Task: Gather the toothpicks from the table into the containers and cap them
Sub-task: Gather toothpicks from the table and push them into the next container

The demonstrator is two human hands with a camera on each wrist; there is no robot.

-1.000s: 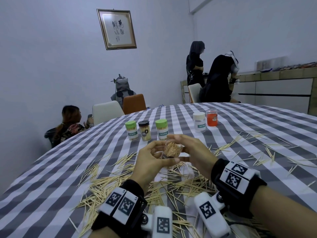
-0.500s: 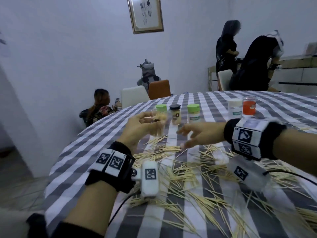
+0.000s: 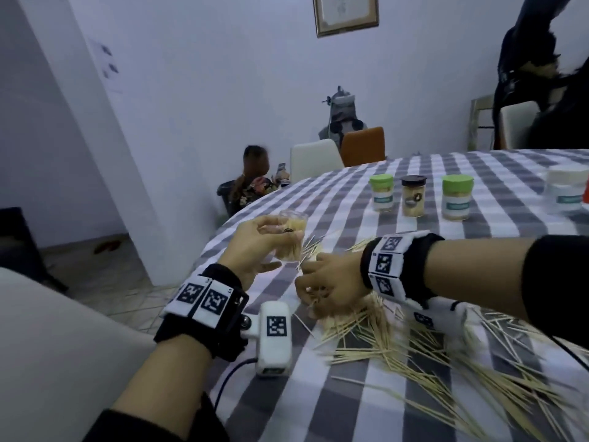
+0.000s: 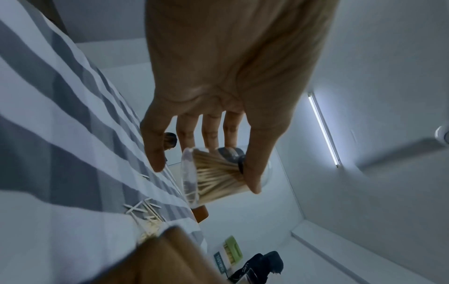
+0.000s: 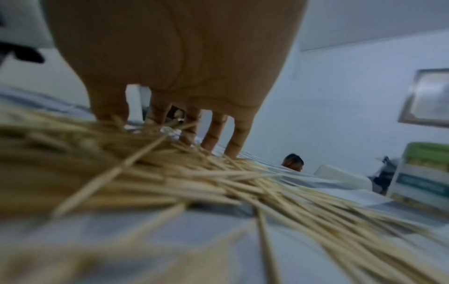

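My left hand (image 3: 259, 245) grips a clear uncapped container (image 3: 291, 240) partly full of toothpicks, held tilted above the table's left edge; the left wrist view shows the thumb and fingers (image 4: 252, 173) wrapped round the container (image 4: 213, 180). Just to its right, my right hand (image 3: 323, 291) is down on the heap of loose toothpicks (image 3: 398, 339), fingers curled over a bunch, with sticks poking out between them. In the right wrist view the fingertips (image 5: 213, 138) are buried in the toothpicks (image 5: 194, 178).
Three capped containers stand in a row further back: green-lidded (image 3: 381, 193), dark-lidded (image 3: 413, 196), green-lidded (image 3: 456, 197); a white-lidded one (image 3: 567, 193) is at the right edge. The checked tablecloth (image 3: 334, 205) ends close by on the left. People and chairs (image 3: 314, 159) are behind.
My right hand has left the container and dropped onto the toothpick heap, closing on sticks. My left hand has carried the container leftward. The view has swung left.
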